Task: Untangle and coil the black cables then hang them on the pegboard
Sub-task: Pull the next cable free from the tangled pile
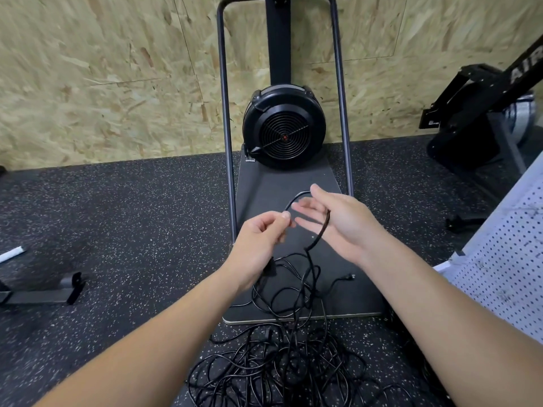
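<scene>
A tangled heap of black cables (pixel 282 359) lies on the speckled rubber floor and spills onto a dark platform. One strand rises from the heap to my hands. My left hand (pixel 258 239) pinches this strand between thumb and forefinger near its upper end. The cable arcs in a loop (pixel 296 198) over to my right hand (pixel 338 218), whose fingers are straight and spread, with the strand draped across the palm. A plug end (pixel 349 277) lies on the platform to the right. The white pegboard (pixel 505 259) leans at the right edge.
A black fan-wheel machine (pixel 283 127) with a tubular frame stands on the dark platform (pixel 264 183) against the chipboard wall. Another black machine (pixel 482 113) sits at the right. A metal foot (pixel 41 292) and a white stick (pixel 11 254) lie at the left.
</scene>
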`<action>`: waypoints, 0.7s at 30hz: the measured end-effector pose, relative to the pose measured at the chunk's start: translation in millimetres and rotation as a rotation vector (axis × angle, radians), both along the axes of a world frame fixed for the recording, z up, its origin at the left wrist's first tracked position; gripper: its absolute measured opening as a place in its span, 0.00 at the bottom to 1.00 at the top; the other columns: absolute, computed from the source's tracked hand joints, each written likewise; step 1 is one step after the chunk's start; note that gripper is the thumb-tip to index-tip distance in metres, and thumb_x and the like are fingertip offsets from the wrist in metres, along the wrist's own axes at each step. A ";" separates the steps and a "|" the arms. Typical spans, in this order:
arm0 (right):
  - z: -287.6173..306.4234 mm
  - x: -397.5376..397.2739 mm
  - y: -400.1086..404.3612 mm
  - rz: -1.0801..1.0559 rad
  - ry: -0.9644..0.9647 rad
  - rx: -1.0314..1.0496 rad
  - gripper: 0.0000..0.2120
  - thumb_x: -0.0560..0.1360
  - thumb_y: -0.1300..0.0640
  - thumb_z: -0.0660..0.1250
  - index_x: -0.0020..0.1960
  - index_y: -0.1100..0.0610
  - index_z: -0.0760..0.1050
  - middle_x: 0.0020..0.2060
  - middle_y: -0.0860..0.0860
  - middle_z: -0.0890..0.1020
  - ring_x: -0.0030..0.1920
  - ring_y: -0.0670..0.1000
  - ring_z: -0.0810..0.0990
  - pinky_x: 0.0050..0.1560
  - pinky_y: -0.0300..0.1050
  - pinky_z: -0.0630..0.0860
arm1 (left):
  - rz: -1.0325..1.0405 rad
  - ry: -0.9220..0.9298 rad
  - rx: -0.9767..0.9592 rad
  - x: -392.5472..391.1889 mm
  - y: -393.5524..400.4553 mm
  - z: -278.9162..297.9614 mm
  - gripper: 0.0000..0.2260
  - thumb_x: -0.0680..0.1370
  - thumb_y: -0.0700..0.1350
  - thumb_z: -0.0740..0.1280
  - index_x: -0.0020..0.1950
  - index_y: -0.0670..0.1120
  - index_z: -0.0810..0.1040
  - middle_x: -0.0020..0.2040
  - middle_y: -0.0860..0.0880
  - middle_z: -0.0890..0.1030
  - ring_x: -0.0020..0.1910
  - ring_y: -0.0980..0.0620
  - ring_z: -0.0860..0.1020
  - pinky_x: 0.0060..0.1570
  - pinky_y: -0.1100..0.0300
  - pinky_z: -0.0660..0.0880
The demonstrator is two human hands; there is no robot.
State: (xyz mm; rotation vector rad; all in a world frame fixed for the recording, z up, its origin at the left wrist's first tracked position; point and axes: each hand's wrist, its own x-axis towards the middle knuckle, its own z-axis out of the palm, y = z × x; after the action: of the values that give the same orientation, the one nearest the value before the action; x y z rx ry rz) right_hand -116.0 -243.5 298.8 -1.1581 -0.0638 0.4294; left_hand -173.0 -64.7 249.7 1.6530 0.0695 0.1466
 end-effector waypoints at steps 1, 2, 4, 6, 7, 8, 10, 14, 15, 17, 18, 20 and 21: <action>3.2 0.8 -0.2 0.022 0.073 0.114 0.19 0.89 0.55 0.65 0.44 0.65 0.77 0.56 0.63 0.86 0.65 0.63 0.86 0.70 0.65 0.79 | -0.039 0.011 -0.016 -0.2 -2.2 -0.8 0.15 0.87 0.52 0.68 0.54 0.41 0.86 0.43 0.51 0.81 0.43 0.55 0.74 0.44 0.59 0.68; 7.3 0.2 -0.7 0.046 0.127 0.209 0.21 0.89 0.56 0.62 0.40 0.63 0.76 0.61 0.66 0.86 0.65 0.65 0.86 0.72 0.65 0.78 | -0.088 0.039 -0.043 -0.3 -4.2 -2.1 0.15 0.86 0.53 0.68 0.56 0.41 0.86 0.48 0.51 0.84 0.47 0.54 0.76 0.45 0.58 0.69; 14.1 -3.3 -1.5 0.094 0.188 0.360 0.21 0.90 0.56 0.59 0.39 0.58 0.70 0.65 0.69 0.83 0.66 0.68 0.85 0.74 0.65 0.76 | -0.203 0.107 -0.049 -3.5 -6.9 -2.4 0.17 0.87 0.54 0.67 0.60 0.41 0.86 0.57 0.50 0.87 0.49 0.51 0.77 0.44 0.60 0.72; 14.6 -4.4 -1.1 0.104 0.233 0.402 0.19 0.90 0.57 0.58 0.42 0.59 0.71 0.66 0.70 0.82 0.66 0.70 0.84 0.73 0.65 0.76 | -0.318 0.123 0.066 -8.3 -8.7 1.2 0.19 0.90 0.54 0.62 0.61 0.42 0.86 0.60 0.49 0.88 0.46 0.49 0.79 0.42 0.59 0.75; 12.0 -3.4 -0.2 0.101 0.239 0.380 0.18 0.90 0.58 0.58 0.43 0.60 0.73 0.65 0.70 0.83 0.65 0.70 0.85 0.73 0.66 0.76 | -0.363 0.114 0.143 -10.5 -9.8 3.8 0.21 0.91 0.55 0.59 0.59 0.43 0.86 0.57 0.49 0.89 0.44 0.47 0.80 0.43 0.55 0.78; 9.0 -2.3 1.0 0.085 0.234 0.353 0.18 0.90 0.59 0.57 0.44 0.63 0.75 0.64 0.70 0.83 0.64 0.71 0.85 0.72 0.66 0.77 | -0.396 0.090 0.212 -12.2 -11.6 6.1 0.22 0.91 0.56 0.58 0.55 0.43 0.85 0.51 0.49 0.89 0.43 0.44 0.82 0.47 0.50 0.78; 3.1 0.1 3.1 0.034 0.214 0.324 0.18 0.90 0.60 0.57 0.48 0.67 0.77 0.63 0.70 0.82 0.63 0.70 0.85 0.72 0.64 0.78 | -0.407 0.043 0.254 -14.2 -17.2 8.1 0.22 0.91 0.55 0.58 0.48 0.40 0.79 0.39 0.44 0.84 0.45 0.42 0.83 0.54 0.48 0.76; -4.4 8.0 2.4 0.028 0.116 0.197 0.20 0.91 0.52 0.58 0.55 0.68 0.79 0.64 0.66 0.85 0.65 0.64 0.86 0.71 0.60 0.79 | -0.366 0.027 0.007 -14.7 -29.5 5.4 0.19 0.91 0.48 0.59 0.47 0.36 0.72 0.37 0.35 0.76 0.42 0.38 0.85 0.65 0.39 0.81; -8.0 9.1 0.9 0.039 0.065 0.108 0.22 0.91 0.49 0.57 0.59 0.68 0.79 0.63 0.64 0.86 0.64 0.62 0.87 0.69 0.59 0.80 | -0.338 0.021 -0.061 -13.8 -30.5 5.4 0.17 0.91 0.48 0.59 0.48 0.37 0.73 0.37 0.36 0.75 0.38 0.39 0.83 0.63 0.38 0.82; -18.9 6.9 -2.4 0.085 -0.002 -0.058 0.22 0.91 0.49 0.57 0.65 0.66 0.79 0.56 0.60 0.88 0.57 0.59 0.88 0.59 0.56 0.82 | -0.257 0.020 -0.166 -9.6 -29.2 6.5 0.16 0.91 0.49 0.60 0.50 0.39 0.75 0.36 0.38 0.73 0.34 0.41 0.80 0.59 0.38 0.83; -27.0 3.4 -2.9 0.145 -0.017 -0.111 0.19 0.91 0.53 0.57 0.63 0.66 0.80 0.51 0.59 0.88 0.50 0.57 0.87 0.55 0.56 0.80 | -0.213 0.026 -0.216 -6.5 -27.1 7.4 0.16 0.91 0.50 0.60 0.50 0.40 0.75 0.36 0.40 0.74 0.33 0.43 0.78 0.57 0.39 0.82; -43.5 -6.3 -3.9 0.323 -0.061 -0.243 0.12 0.86 0.63 0.60 0.56 0.61 0.82 0.46 0.54 0.86 0.47 0.53 0.84 0.62 0.57 0.76 | -0.139 0.047 -0.331 -0.6 -21.4 10.5 0.16 0.90 0.52 0.61 0.50 0.42 0.75 0.36 0.44 0.73 0.32 0.46 0.76 0.55 0.39 0.77; -51.6 -11.0 -4.1 0.423 -0.097 -0.350 0.10 0.82 0.66 0.62 0.55 0.59 0.83 0.49 0.53 0.87 0.51 0.51 0.85 0.69 0.57 0.74 | -0.105 0.056 -0.389 1.7 -17.9 13.1 0.15 0.90 0.52 0.62 0.50 0.43 0.75 0.36 0.45 0.73 0.32 0.47 0.76 0.55 0.40 0.76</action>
State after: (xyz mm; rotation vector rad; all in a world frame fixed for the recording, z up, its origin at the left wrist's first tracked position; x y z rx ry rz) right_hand -127.0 -247.6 247.2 -1.5150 -0.3328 0.7799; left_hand -171.3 -82.6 262.8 1.2693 0.0499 0.0044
